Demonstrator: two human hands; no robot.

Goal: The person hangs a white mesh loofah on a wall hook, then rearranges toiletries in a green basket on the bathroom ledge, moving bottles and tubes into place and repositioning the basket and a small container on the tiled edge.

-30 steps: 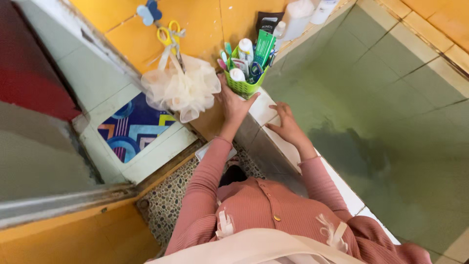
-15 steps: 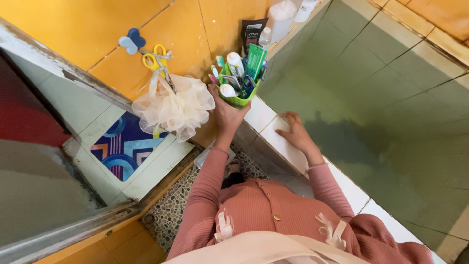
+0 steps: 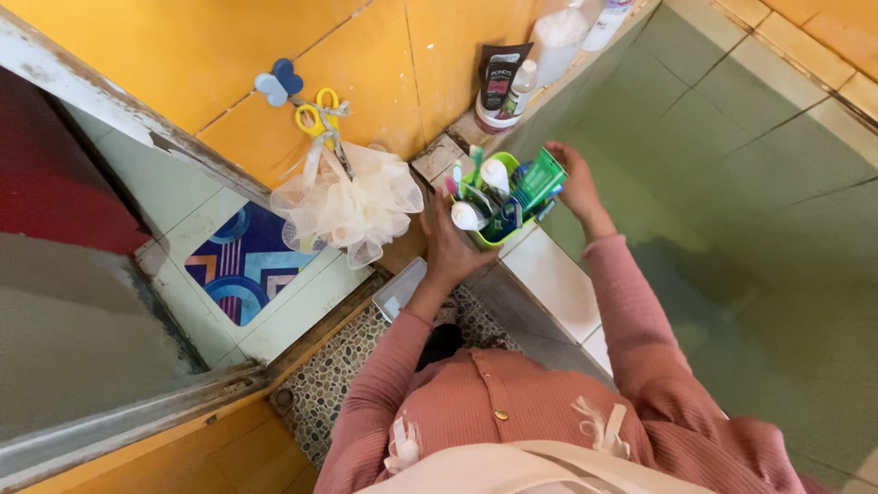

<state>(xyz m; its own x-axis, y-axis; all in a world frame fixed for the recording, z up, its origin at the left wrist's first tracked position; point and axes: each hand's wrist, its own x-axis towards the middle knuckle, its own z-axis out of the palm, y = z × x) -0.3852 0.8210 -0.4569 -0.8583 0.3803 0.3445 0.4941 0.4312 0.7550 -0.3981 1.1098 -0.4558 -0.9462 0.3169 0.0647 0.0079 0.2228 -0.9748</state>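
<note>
Hands bracket a green cup (image 3: 498,233) that sits on the white-tiled ledge (image 3: 549,274) of a water tank. The left hand (image 3: 453,247) wraps its near-left side, fingers curled against the wall, thumb by the rim. The right hand (image 3: 572,178) presses the far-right side, its fingers hidden behind the cup, so how tightly they close cannot be told. Both hands touch the cup; neither is nearer. The cup stands upright, its long axis vertical, packed with toothbrushes (image 3: 471,178), a white tube (image 3: 465,216) and a green tube (image 3: 540,176) that lean outward above the rim.

Left of it, touching the left wrist's side, a cream bath pouf (image 3: 347,206) hangs from yellow scissors (image 3: 320,114) on the orange tiled wall (image 3: 229,55). Farther along the ledge stand a black tube (image 3: 498,82) and white bottles (image 3: 558,37). Right of the ledge lies still green water (image 3: 732,183); a patterned mat (image 3: 242,265) shows at left.
</note>
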